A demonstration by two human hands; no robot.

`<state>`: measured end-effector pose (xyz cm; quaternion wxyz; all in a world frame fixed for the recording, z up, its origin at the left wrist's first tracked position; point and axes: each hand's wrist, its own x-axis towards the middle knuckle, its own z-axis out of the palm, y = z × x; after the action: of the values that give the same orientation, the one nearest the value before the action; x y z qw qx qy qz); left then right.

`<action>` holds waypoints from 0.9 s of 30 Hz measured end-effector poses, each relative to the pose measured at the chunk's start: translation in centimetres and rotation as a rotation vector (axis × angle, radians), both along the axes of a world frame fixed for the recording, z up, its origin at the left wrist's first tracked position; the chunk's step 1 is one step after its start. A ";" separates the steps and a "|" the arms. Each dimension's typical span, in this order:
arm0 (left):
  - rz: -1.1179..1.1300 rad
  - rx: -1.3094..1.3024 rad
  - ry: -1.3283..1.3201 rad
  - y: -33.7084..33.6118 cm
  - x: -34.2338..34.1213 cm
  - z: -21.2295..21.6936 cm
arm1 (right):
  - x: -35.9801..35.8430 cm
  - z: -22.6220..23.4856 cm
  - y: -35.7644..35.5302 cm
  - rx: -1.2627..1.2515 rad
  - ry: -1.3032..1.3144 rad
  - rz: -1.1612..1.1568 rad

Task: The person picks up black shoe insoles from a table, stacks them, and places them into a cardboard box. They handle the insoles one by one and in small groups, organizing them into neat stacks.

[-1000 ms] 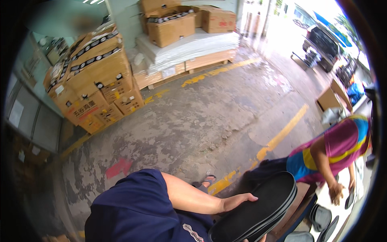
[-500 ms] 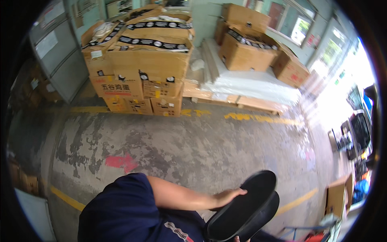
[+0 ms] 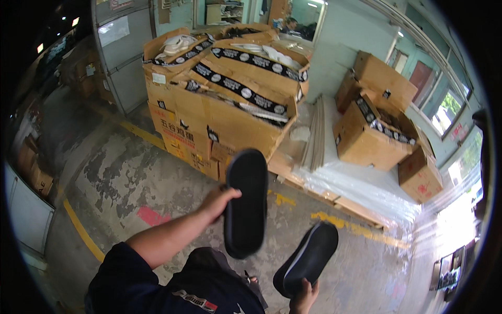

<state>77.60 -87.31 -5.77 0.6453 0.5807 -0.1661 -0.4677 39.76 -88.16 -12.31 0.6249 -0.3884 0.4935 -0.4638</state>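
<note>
My left hand (image 3: 218, 202) is closed around the edge of a black shoe sole (image 3: 247, 209), thumb on its upper face. That sole stands roughly lengthwise in front of me, held in the air over the floor. Lower and to the right, my right hand (image 3: 305, 297) grips the near end of a second black shoe sole (image 3: 308, 259), which leans to the right and shows a pale line along its side edge. The two soles are apart from each other.
Ahead stand large open cardboard boxes (image 3: 230, 123) edged with black printed tape. To their right, more cartons (image 3: 374, 133) rest on plastic-wrapped sheets (image 3: 334, 178) over a wooden pallet (image 3: 334, 201). A grey metal door (image 3: 125, 57) is at the left. Yellow lines (image 3: 83, 233) mark the floor.
The soles, overlapping low at the right before, are now separated. My left hand has lifted one forward and left. The right hand shows more fully, and the view has turned left.
</note>
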 end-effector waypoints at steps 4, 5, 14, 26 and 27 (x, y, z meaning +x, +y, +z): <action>0.116 -0.156 -0.044 -3.2 13.2 7.5 | 10.7 5.8 -10.9 -0.084 -0.106 0.196; 0.171 -0.134 -0.073 -4.1 16.5 8.6 | 13.7 7.1 -13.4 -0.096 -0.033 0.219; -0.081 -0.126 -0.317 -21.2 44.7 8.7 | 42.4 11.2 -29.7 -0.111 -0.175 0.271; 0.053 -0.602 -1.095 -21.4 44.6 5.8 | 46.3 4.4 -25.1 -0.823 0.880 -0.249; -0.037 -0.753 -1.070 -19.8 41.8 5.6 | 44.5 3.1 -21.8 -0.761 0.903 -0.242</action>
<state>119.39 -107.10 -0.20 0.6247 0.4647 -0.6266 -0.0351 84.28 -109.99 -9.19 0.1133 -0.6846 0.5500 -0.4648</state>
